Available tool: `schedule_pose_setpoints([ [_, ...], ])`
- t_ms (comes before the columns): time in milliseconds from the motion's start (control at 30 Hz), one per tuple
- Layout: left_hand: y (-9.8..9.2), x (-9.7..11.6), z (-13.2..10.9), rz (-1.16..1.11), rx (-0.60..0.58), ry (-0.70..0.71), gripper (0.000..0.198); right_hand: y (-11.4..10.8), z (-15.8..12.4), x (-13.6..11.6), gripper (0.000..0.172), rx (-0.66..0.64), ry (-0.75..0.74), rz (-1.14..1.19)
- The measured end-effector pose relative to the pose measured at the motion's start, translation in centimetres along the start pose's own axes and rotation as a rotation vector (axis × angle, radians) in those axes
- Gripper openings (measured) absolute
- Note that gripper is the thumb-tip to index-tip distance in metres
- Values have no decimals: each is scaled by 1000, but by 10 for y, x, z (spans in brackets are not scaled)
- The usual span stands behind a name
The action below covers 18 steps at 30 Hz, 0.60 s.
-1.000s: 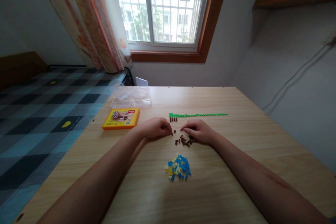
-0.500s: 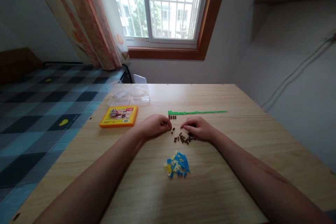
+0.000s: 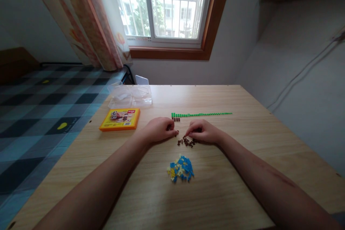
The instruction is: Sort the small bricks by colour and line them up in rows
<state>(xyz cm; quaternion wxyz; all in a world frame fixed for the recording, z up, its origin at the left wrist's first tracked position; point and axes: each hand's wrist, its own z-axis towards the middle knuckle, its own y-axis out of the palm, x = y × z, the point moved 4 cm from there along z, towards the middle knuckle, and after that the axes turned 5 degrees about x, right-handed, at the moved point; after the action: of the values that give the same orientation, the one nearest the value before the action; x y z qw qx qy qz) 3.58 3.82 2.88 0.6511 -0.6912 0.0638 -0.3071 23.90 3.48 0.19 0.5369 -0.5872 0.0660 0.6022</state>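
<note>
Both my hands rest on a light wooden table (image 3: 229, 187). My left hand (image 3: 159, 129) is curled, its fingertips pinched on a tiny brown brick at the edge of a small scatter of brown bricks (image 3: 187, 142). My right hand (image 3: 203, 131) is curled too, fingertips pressed together over the same scatter; what they hold is too small to name. Just beyond the hands lies a long thin row of green bricks (image 3: 202, 114), with a short row of brown bricks (image 3: 176, 119) under its left end. A heap of blue, yellow and white bricks (image 3: 181, 169) lies nearer to me.
An orange-yellow box (image 3: 120, 119) lies flat at the left of the table, with a clear plastic tray and bag (image 3: 130, 95) behind it. A bed with a blue checked cover (image 3: 40, 115) adjoins the table's left edge. A window and curtain are behind.
My hands have drawn slightly closer together over the brown scatter. The camera has tilted a little, so everything sits a bit higher in view.
</note>
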Motion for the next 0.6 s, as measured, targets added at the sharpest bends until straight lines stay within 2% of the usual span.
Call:
schedule_pose_setpoints([
  [133,1,2,0,36,-3,12,31,-1,-1,-3,30,-65,-30,20],
  [367,1,3,-1,45,-12,11,30,5,-3,-8,36,-108,9,-62],
  [500,1,2,-1,48,-6,19,30,1,-2,-4,37,-40,25,6],
  [600,0,3,-1,46,-16,19,30,-6,-3,5,36,58,124,80],
])
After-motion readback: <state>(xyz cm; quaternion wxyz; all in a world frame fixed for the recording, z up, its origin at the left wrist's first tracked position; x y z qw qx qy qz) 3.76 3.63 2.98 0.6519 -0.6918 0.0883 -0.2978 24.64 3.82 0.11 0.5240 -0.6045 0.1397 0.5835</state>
